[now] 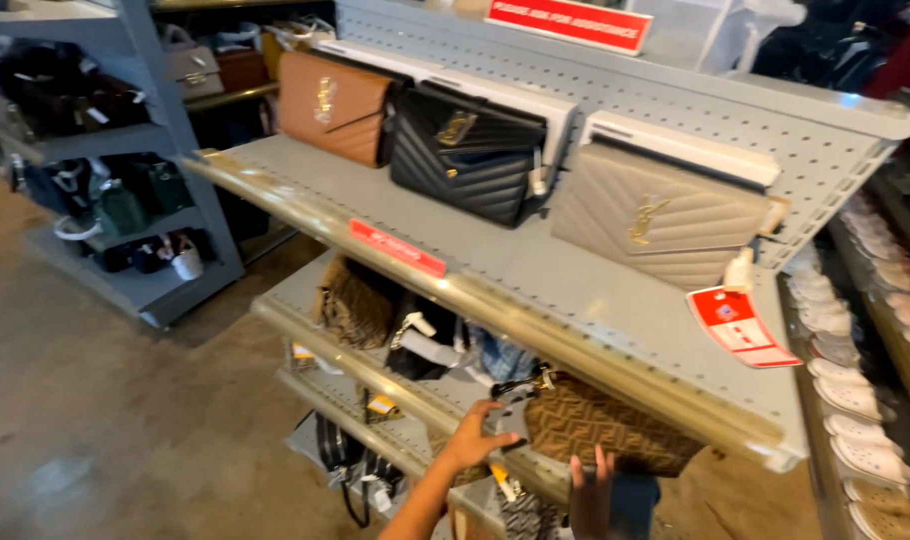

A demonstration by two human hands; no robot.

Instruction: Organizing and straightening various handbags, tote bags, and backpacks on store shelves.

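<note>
On the top shelf (535,262) stood three quilted bags: one tan (333,106), one black (467,152), one grey (655,218). Below it, two hands (472,438) (591,497) reached toward one brown patterned bag (600,425).

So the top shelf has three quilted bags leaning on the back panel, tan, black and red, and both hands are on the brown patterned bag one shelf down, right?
Not quite: the head view shows the third bag is beige-grey, not red. The tan bag and black bag do lean there, and the left hand and right hand are at the brown patterned bag.
</note>
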